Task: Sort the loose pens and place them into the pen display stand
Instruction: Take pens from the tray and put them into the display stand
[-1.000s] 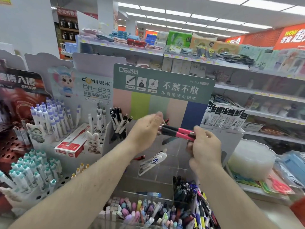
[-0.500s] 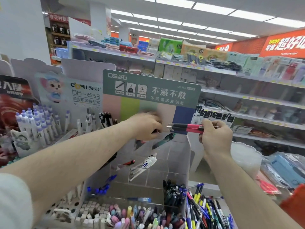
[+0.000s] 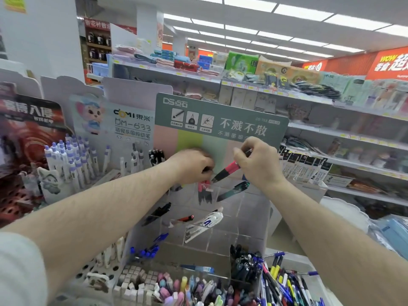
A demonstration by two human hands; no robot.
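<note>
**Pink-and-black pens at the clear display stand**

The right hand [image 3: 258,164] pinches one pen [image 3: 225,171] by its upper end: pink barrel, black grip, tip slanting down-left toward a top-row compartment of the clear acrylic pen display stand [image 3: 249,217]. The left hand [image 3: 193,165], fingers curled, grips pink-and-black pens [image 3: 204,191] standing in that compartment; blur hides their count, perhaps two or three. Beside them lies one dark green pen [image 3: 234,191].
</note>
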